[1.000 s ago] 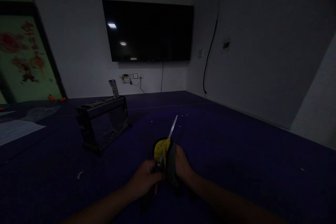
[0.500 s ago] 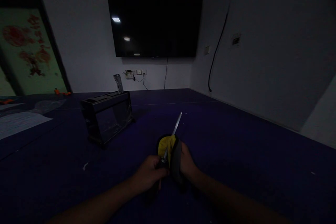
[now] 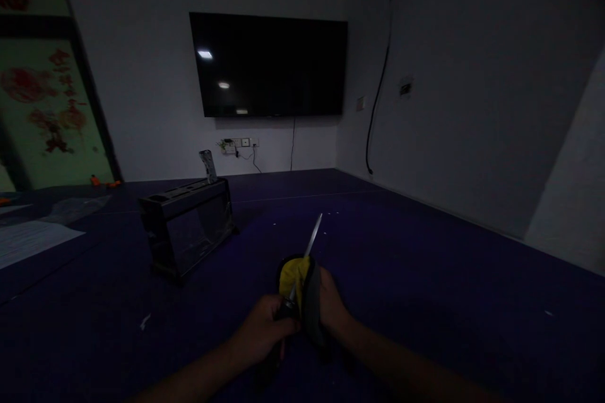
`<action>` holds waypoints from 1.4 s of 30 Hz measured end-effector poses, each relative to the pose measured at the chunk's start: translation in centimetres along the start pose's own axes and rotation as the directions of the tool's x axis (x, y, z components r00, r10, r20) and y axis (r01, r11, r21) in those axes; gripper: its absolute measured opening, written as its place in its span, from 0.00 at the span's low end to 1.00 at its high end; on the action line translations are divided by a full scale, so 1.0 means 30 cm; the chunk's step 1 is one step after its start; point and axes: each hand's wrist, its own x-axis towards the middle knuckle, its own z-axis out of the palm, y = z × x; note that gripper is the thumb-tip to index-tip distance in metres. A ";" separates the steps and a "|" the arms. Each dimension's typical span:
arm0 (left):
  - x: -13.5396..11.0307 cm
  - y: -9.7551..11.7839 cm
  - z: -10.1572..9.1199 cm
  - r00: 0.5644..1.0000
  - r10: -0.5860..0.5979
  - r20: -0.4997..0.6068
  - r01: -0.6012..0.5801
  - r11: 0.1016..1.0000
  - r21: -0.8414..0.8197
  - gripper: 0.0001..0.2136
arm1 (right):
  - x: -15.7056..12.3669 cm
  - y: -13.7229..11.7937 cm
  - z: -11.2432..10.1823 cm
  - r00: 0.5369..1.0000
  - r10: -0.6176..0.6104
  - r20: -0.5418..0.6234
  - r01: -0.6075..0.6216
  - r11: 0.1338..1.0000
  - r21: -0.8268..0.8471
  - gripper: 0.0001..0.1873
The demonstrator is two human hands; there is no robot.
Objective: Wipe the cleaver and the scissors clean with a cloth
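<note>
Head view, reading left to right on a clock face centred on the cloth: paper (image 3: 33, 242) lies at nine, and a black rack (image 3: 159, 239) stands at ten with one handle (image 3: 208, 167) upright in its top. The TV (image 3: 269, 69) hangs just short of twelve.

At eight, the left hand (image 3: 259, 329) has its fingers closed round the dark grip of a tool (image 3: 312, 239), thumb along it. The tool's bright shaft runs up past the yellow inner face of the cloth (image 3: 289, 276), its tip bare a little past twelve. At about four, the right hand (image 3: 332, 307) presses the cloth's grey outer side; its fingertips are hidden, so I cannot tell how tightly they pinch.

What has changed over the last half second is chiefly the view: TV and rack sit lower and further left. Both hands show the same grips, and about as much shaft shows beyond the cloth, so the wiping-like contact shows no clear advance.
</note>
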 end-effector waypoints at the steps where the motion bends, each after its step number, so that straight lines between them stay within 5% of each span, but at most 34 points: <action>1: -0.001 0.001 0.001 1.000 -0.004 -0.008 0.004 1.000 0.005 0.07 | 0.002 0.003 -0.001 1.000 0.006 0.005 -0.006 1.000 0.024 0.11; 35: 0.009 -0.011 0.000 0.999 0.031 -0.018 -0.032 0.999 -0.020 0.06 | -0.006 0.007 -0.009 0.998 -0.012 -0.062 0.007 0.997 -0.081 0.13; 42: 0.010 -0.016 -0.002 1.000 0.009 -0.006 -0.009 1.000 -0.004 0.06 | 0.002 0.022 -0.016 0.999 -0.032 0.011 0.033 0.997 -0.071 0.14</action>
